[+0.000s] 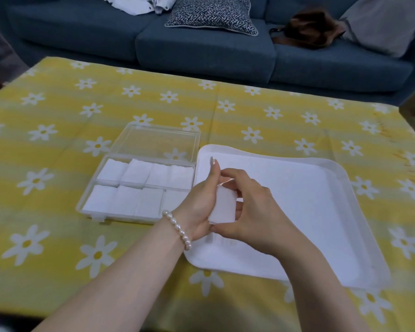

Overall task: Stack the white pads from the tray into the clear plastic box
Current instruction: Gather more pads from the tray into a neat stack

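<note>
Head view; landmark: white tray (pixel 345 178), lying on the bench (pixel 58 259) under a yellow daisy-print cloth.

Both hands meet above the tray's near-left part; between them a small stack of white pads (pixel 222 207), held clear of the tray floor. Left hand (pixel 201 202): palm against the stack's left face, thumb up; grip curled round the stack. Right hand (pixel 247 212): fingers bent over the stack's top and right side, thumb at its lower end; grip pinching the same stack. Pearl bracelet (pixel 177 227) on the left wrist.

Clear plastic box (pixel 139 185) just left of the tray, its right wall touching or almost touching the tray's left rim; cannot tell which. Hinged lid (pixel 158 142) laid open away from the person. Box interior: two rows of compartments, white pads lying in them; the near-right compartment partly hidden behind the left hand.

Beyond the tray, past the bench's far edge: blue sofa (pixel 201 51); on it a patterned cushion (pixel 211 13) and a brown bag (pixel 309 29).
</note>
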### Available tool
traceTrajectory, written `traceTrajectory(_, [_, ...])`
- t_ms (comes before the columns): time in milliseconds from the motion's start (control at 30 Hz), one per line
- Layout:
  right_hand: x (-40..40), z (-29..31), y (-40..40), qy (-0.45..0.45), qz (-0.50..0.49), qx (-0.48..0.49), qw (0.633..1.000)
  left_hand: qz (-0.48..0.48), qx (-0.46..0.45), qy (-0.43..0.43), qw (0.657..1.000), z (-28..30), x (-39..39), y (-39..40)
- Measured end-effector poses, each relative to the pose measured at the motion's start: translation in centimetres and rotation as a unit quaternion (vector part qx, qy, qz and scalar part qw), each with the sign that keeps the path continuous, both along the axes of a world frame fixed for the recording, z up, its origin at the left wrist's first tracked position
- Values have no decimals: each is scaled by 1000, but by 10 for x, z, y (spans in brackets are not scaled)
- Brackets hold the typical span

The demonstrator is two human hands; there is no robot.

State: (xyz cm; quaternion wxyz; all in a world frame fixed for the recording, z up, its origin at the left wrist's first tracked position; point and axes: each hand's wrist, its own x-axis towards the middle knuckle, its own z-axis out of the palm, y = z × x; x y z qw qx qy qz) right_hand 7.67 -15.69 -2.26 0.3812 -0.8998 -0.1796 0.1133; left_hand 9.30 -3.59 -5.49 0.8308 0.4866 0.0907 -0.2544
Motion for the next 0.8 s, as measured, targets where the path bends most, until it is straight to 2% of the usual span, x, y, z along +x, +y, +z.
traceTrajectory(133, [1,-2,-2,1,-14,5,1000,-13,21,-60,998,4,-4,-3])
traceTrajectory(233, [1,-2,-4,12,-31,21,999,-30,-16,-28,999,7,-4,-1])
traceTrajectory(333, [2,-1,-7,16,-54,30,998,-34,-73,63,995,7,-3,5])
traceTrajectory(400, [2,0,-8,6,-57,27,998,-25,-87,92,992,3,-4,6])
traceTrajectory(667, [-8,5,-1,-24,-40,-81,996,-41,-98,89,990,6,-18,6])
traceTrajectory(800, [-10,11,2,8,-24,-65,998,-63,-75,59,993,13,-23,7])
